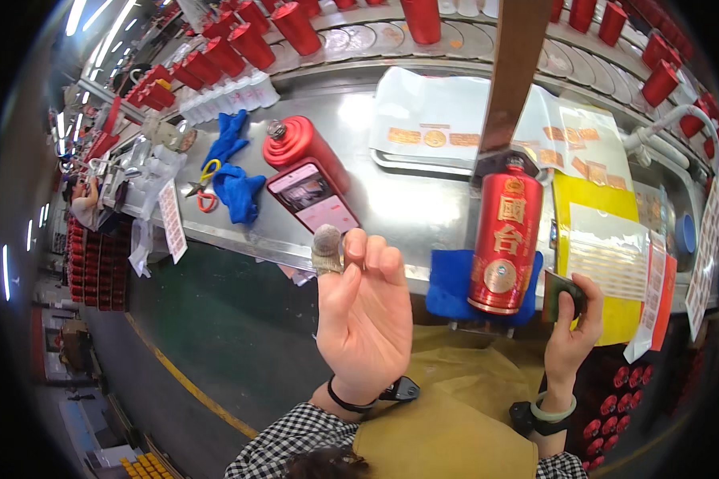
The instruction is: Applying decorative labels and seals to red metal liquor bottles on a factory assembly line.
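My left hand (365, 315) is raised palm-up near the table's front edge, fingers loosely curled and apart, with nothing visible in them. A grey-tipped finger cover (326, 246) with a beige band appears over its index finger. Between the thumb and fingers of my right hand (577, 323) is a dark green flat piece (559, 294), partly hidden by the fingers. Left of that hand, a red bottle (506, 239) with gold markings rests on a blue cloth (447, 287) at the table edge. Neither hand touches the bottle.
A phone (313, 196) leans against another red bottle (307, 148). Yellow-handled scissors (208, 180) lie beside crumpled blue cloths (238, 191). Gold sticker sheets (423, 120) lie behind, under a brown upright post (515, 72). Red bottles line a conveyor (359, 40); a yellow folder (595, 199) lies right.
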Available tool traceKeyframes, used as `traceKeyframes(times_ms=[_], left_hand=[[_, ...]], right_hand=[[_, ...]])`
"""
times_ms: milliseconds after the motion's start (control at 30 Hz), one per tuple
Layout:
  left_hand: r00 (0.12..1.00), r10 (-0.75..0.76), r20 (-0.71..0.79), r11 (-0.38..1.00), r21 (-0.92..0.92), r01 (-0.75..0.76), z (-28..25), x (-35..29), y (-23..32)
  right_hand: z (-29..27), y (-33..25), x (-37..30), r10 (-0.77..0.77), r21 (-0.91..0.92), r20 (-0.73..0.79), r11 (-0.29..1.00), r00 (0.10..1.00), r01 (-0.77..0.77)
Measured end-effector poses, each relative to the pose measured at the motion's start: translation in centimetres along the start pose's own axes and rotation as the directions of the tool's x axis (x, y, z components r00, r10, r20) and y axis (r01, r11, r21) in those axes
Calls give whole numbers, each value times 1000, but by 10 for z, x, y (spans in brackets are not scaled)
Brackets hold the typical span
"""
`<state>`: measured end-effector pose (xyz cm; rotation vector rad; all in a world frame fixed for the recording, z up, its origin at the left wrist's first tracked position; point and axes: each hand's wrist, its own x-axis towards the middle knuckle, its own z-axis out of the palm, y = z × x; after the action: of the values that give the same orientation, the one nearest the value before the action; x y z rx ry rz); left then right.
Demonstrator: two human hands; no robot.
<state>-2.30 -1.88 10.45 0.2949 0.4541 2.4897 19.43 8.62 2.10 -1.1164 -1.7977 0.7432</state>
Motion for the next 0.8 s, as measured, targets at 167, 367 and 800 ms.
traceKeyframes(times_ms=[167, 367, 800], left_hand=[[998, -67, 6, 989, 131, 65, -18, 1, -6], [997, -71, -31, 968, 240, 76, -17, -2, -15], [999, -44, -30, 932, 359, 51, -24, -6, -20]], right_hand=[[-4, -4, 2, -17, -21, -4, 1000, 1000, 16], [-3, -1, 4, -25, -33, 8, 999, 1000, 26], [-2, -1, 4, -46, -21, 14, 999, 999, 46]])
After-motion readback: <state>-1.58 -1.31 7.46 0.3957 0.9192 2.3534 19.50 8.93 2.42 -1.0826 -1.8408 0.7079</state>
